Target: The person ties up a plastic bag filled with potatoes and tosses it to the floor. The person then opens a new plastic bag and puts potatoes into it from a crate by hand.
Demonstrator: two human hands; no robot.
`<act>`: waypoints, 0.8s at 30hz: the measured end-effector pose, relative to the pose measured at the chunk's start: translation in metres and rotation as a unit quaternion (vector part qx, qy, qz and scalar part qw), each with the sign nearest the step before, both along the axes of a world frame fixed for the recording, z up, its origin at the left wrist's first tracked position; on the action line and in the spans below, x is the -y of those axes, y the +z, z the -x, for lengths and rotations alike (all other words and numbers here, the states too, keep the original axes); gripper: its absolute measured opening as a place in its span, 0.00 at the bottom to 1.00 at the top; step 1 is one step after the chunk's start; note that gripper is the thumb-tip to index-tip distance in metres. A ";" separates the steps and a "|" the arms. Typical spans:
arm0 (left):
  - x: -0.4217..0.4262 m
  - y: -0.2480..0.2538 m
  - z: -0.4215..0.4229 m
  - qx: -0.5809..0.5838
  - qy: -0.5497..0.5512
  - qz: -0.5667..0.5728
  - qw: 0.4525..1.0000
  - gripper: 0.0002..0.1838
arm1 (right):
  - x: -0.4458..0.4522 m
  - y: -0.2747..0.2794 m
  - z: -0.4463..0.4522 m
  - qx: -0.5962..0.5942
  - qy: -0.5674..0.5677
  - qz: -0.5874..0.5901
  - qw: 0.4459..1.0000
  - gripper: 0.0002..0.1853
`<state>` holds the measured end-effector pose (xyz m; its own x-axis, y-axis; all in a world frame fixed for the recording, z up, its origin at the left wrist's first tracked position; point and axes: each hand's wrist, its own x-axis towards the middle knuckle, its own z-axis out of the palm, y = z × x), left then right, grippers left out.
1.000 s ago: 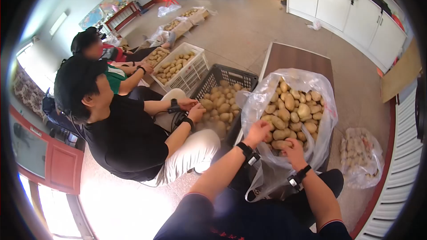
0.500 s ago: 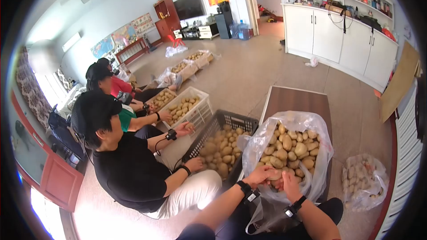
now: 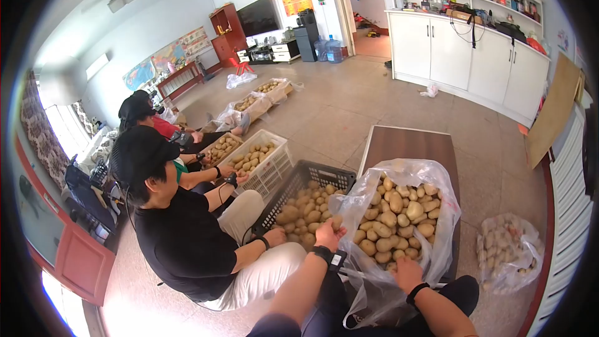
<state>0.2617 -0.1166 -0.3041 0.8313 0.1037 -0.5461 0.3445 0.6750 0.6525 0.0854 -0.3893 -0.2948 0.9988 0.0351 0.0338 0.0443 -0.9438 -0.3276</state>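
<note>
My left hand (image 3: pixel 329 236) is over the near right corner of the black crate (image 3: pixel 284 195), its fingers closed on a potato (image 3: pixel 337 221). More potatoes (image 3: pixel 299 211) lie in that crate. In front of me, a clear plastic bag (image 3: pixel 440 178) stands open, filled with potatoes (image 3: pixel 399 212). My right hand (image 3: pixel 409 274) is at the bag's near side, fingers curled down against the potatoes there; their tips are partly hidden, so what they grip is unclear.
A co-worker in a black shirt (image 3: pixel 181 237) sits at my left, one hand (image 3: pixel 274 237) at the black crate. Beyond are a white crate (image 3: pixel 281 156) of potatoes and other seated people. A brown board (image 3: pixel 405 143) lies behind my bag; another potato bag (image 3: pixel 510 253) sits at right.
My hands were together on a potato over the bag. The left has moved left to the black crate with a potato; the right has lowered to the bag's near side.
</note>
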 end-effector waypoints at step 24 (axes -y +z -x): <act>-0.070 -0.123 -0.028 0.245 -0.072 -0.435 0.864 0.15 | 0.003 -0.015 0.010 -0.012 0.050 -0.013 0.999 0.23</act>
<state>0.2900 -0.0469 -0.4268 0.9789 0.1741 0.1071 -0.0773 -0.1697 0.9825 0.0750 -0.3920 -0.3102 0.9909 0.1342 0.0125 0.1299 -0.9261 -0.3543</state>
